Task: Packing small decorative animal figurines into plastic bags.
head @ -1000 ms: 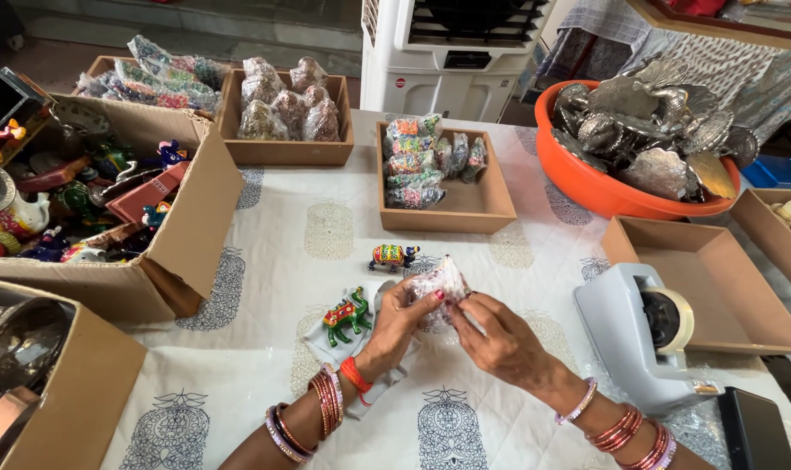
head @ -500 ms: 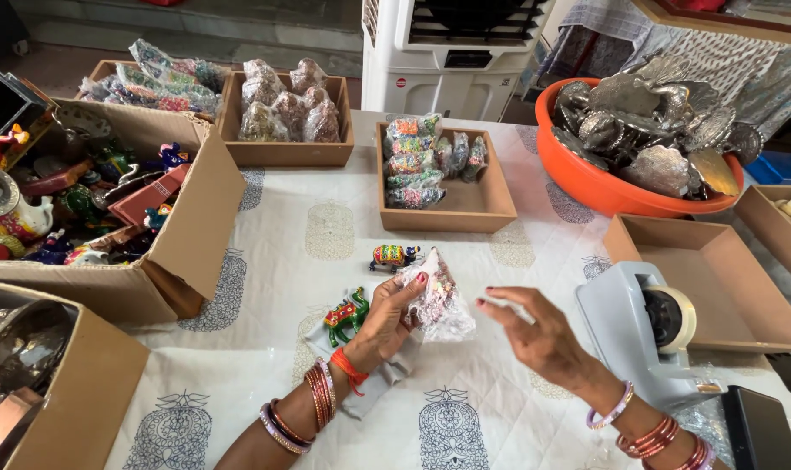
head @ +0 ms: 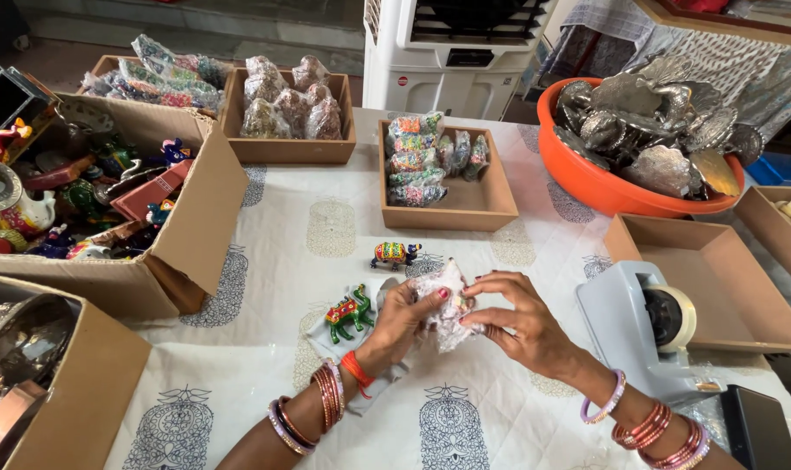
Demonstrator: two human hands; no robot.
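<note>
My left hand (head: 404,318) and my right hand (head: 516,320) both grip a small figurine wrapped in clear plastic (head: 446,300) above the white printed tablecloth (head: 326,235). The fingertips of my right hand press on the wrap's right side. A green painted elephant figurine (head: 348,311) lies on a piece of plastic just left of my left hand. A smaller multicoloured elephant figurine (head: 395,253) stands on the cloth just beyond the wrapped piece. A grey tape dispenser (head: 643,326) sits to the right of my right hand.
A wooden tray (head: 478,202) with wrapped figurines sits at the centre back, another tray (head: 287,148) of wrapped items behind left. Cardboard boxes (head: 195,218) of painted toys stand left. An orange bowl (head: 587,178) holds silver metal pieces. An empty tray (head: 717,287) lies right, with a dark phone (head: 757,431) near it.
My right hand had drawn away towards the tape dispenser half a second ago; now it is back on the wrapped figurine, pressing on its right side. My left hand kept hold throughout.
</note>
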